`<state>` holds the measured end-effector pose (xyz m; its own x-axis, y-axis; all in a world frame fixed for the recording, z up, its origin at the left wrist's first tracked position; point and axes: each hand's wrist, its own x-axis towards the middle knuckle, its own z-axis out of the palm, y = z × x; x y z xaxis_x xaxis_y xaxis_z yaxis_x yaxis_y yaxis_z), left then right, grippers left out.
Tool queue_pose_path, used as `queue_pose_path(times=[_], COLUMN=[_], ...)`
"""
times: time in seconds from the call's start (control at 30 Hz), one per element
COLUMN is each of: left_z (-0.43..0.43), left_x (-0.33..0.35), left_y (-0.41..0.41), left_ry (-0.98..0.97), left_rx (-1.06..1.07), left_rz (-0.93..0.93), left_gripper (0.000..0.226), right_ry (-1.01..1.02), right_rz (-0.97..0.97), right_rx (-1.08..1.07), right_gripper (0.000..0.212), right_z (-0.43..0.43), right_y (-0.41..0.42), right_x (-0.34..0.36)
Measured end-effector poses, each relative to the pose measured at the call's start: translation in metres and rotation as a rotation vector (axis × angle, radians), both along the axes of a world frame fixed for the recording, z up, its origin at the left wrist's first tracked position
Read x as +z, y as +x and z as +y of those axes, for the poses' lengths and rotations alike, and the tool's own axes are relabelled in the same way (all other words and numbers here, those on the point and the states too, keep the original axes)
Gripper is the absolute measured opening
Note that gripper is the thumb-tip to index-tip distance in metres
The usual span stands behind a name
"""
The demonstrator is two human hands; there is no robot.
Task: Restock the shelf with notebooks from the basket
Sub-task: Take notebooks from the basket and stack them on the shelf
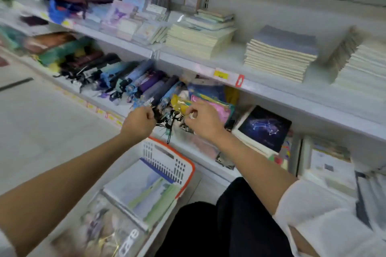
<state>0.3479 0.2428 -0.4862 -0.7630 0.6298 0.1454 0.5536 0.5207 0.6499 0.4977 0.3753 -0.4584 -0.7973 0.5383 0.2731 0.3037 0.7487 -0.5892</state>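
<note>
Notebooks (144, 192) below hands (139, 120) curled at umbrellas (146, 82)

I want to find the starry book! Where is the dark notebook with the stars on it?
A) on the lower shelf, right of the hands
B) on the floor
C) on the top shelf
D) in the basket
A: the starry notebook lies on the lower shelf, just right of the right hand, while the basket holds only pale notebooks.
</note>
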Motion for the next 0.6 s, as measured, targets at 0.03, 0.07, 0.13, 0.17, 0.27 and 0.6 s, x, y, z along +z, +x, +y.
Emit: queue_pose_path(times=[0.03, 0.07, 0.13, 0.17, 0.27, 0.6], left_z=[-0.020, -0.040, -0.076, -0.092, -0.133, -0.227], left_x=[-0.019, -0.038, -0.075, -0.093, -0.137, -0.247], left_y=[0.000, 0.001, 0.000, -0.001, -0.005, 0.012], left_ry=[-0.031, -0.059, -0.096, -0.106, -0.149, -0.204], left_rx=[0.020, 0.045, 0.120, 0.169, 0.279, 0.544], left_rz=[-0.026, -0.060, -0.144, -0.192, -0.337, -0.732], left_gripper=[0.031, 0.033, 0.036, 0.036, 0.028, 0.041], right_ry=[-0.036, -0.074, -0.137, -0.161, -0.273, -0.407], right_rz=[-0.025, -0.055, -0.130, -0.175, -0.293, -0.644], right_rx=[0.030, 0.055, 0.080, 0.091, 0.126, 0.252], right_gripper=[0.004, 0.004, 0.005, 0.005, 0.005, 0.026], right_z=[-0.016, -0.030, -0.056, -0.068, -0.098, -0.147], right_y=[-0.009, -0.018, -0.030, -0.034, -0.041, -0.040], right_x=[-0.016, -0.033, -0.065, -0.081, -0.125, -0.226])
